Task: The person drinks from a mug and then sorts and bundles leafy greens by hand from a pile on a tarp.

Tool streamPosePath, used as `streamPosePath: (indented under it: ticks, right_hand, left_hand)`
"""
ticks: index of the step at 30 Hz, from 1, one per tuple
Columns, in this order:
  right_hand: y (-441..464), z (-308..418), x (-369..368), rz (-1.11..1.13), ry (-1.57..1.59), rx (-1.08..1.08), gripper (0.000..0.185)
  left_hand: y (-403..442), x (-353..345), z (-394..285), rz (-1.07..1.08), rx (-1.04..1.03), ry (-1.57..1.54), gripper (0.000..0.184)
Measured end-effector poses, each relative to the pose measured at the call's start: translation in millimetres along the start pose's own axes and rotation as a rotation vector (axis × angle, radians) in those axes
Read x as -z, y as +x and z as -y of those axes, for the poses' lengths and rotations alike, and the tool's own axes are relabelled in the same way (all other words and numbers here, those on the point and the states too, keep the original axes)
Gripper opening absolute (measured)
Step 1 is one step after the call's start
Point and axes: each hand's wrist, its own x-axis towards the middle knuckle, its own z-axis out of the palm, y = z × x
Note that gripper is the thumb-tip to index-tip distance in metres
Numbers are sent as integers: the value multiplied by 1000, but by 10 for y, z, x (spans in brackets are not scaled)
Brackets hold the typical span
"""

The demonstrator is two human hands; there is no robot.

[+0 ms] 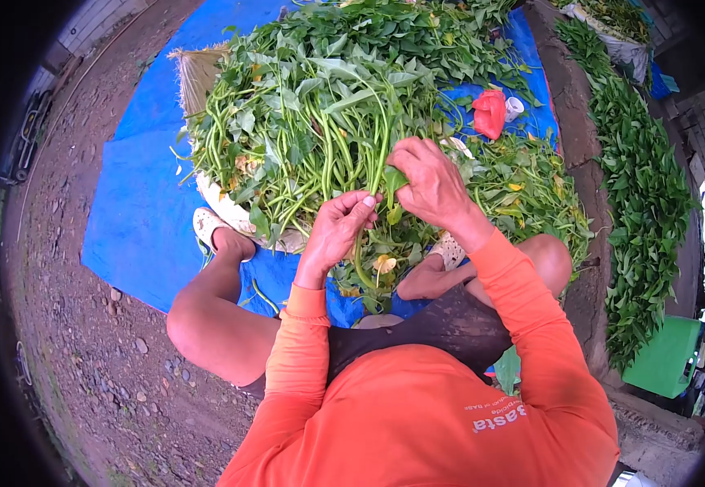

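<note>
My left hand (338, 227) pinches a long green water spinach stem (380, 150) between thumb and fingers; its lower end hangs below the hand. Close beside it, my right hand (431, 183) is closed with fingers curled on a green leaf (395, 180) by the same stem. Whether that leaf is still attached cannot be seen. In front of both hands lies a large heap of water spinach (288, 122), its stems pointing toward me. Loose leaves and trimmings (523, 191) are spread to the right, some yellowed.
A blue tarp (137, 195) lies under the heap. A red plastic bag (490, 112) and a white cup (514, 109) stand at its right. Beyond a concrete edge (586, 187) runs a long row of leafy greens (640, 195), with a green plastic container (662, 357) near its end.
</note>
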Motion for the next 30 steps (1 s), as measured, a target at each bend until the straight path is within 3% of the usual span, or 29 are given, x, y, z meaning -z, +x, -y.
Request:
streamPosePath:
  ticks: [8, 11, 14, 18, 20, 26, 29, 30]
  right_hand:
    - [-103, -17, -93, 42, 142, -154, 22]
    - [-168, -191, -226, -33, 274, -112, 16]
    - [-218, -180, -228, 77, 467, -468, 12]
    - [-262, -340, -199, 71, 825, -647, 20]
    - [-221, -129, -81, 7, 1102, -882, 23]
    - [-389, 419, -39, 493, 687, -490, 23]
    - [-677, 446, -349, 404, 563, -119, 15]
    - [-663, 508, -298, 452, 542, -168, 14]
  left_hand:
    - [6, -53, 50, 3, 53, 12, 26]
    - [20, -66, 78, 28, 63, 4, 27]
    - [29, -42, 71, 45, 67, -12, 28]
    - [30, 17, 17, 1, 116, -58, 28]
    - [41, 84, 12, -47, 89, -100, 29]
    - [56, 210, 62, -105, -1, -266, 30]
    - [27, 207, -25, -137, -28, -330, 30]
    - [16, 232, -50, -154, -34, -350, 31]
